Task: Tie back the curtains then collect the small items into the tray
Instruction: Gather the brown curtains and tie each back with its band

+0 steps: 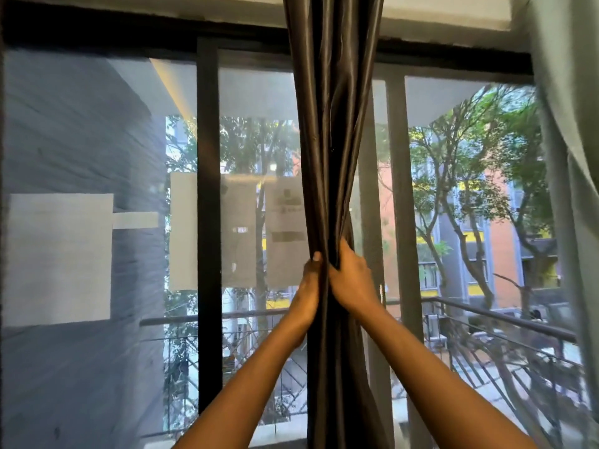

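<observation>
Dark brown curtain (330, 157): satin-like cloth, glossy sheen on folds, smooth. Pale grey-green curtain (570, 124) at right: matt cloth, softer look. Window frame (207, 189): black, matt, prob. metal. Panes: glass w/ faint reflections. White sheets (61, 257) on glass: paper, matt. Balcony railing (502, 319) outside: dark metal bars. Wall above: rough, pale plaster.

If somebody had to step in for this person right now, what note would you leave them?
Left hand: closed on the gathered dark curtain, on its left side.
Right hand: gripping the same bunch from the right, at about the same height.
The curtain hangs bunched mid-window; a pale curtain hangs loose at the right edge.
Done: dark curtain gathered.
Left: no tie visible on it yet, so tie it, see to the pale one, then collect the small items; tray and items are out of view.
</observation>
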